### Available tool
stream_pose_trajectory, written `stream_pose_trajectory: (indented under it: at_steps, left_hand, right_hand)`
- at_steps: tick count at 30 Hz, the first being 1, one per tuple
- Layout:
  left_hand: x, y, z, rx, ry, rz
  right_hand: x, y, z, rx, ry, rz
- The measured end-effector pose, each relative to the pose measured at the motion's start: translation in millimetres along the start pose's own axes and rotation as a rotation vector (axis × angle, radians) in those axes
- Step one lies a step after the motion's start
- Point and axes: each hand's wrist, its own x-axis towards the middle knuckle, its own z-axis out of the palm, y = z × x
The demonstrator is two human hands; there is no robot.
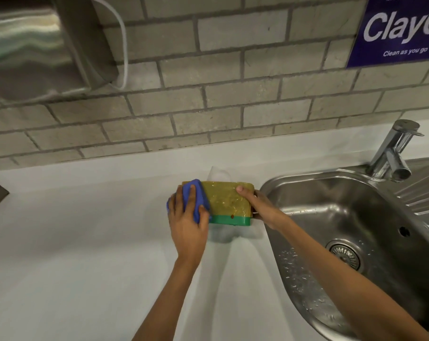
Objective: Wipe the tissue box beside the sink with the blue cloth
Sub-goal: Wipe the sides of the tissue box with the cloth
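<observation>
Left of the steel sink (331,210), the yellow-and-green tissue box (227,200) lies nine-to-three; your left hand (187,225) presses the blue cloth (198,193) on its nine o'clock end, right hand (260,205) grips three o'clock.

My left hand (187,220) is out in front, palm down, fingers spread flat and pressing the blue cloth (198,193) onto the left end of the tissue box (227,199), forearm running straight back toward me. My right hand (261,205) is at the far end of a slanting arm from the near right, thumb over the box's top edge, fingers round its right end.
</observation>
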Motion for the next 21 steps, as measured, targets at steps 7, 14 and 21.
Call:
stream_pose_trajectory:
  at_steps: [7, 14, 21]
  left_hand:
    - [-9, -4, 2, 0.060, -0.059, 0.240]
    - [20, 5, 10, -0.078, 0.004, -0.048]
    - [9, 16, 12, -0.184, -0.023, 0.064]
  right_hand:
    - [1, -1, -4, 0.000, 0.005, -0.029]
    - [-3, -3, -4, -0.024, -0.022, -0.001]
    - [-7, -6, -3, -0.028, 0.001, 0.063]
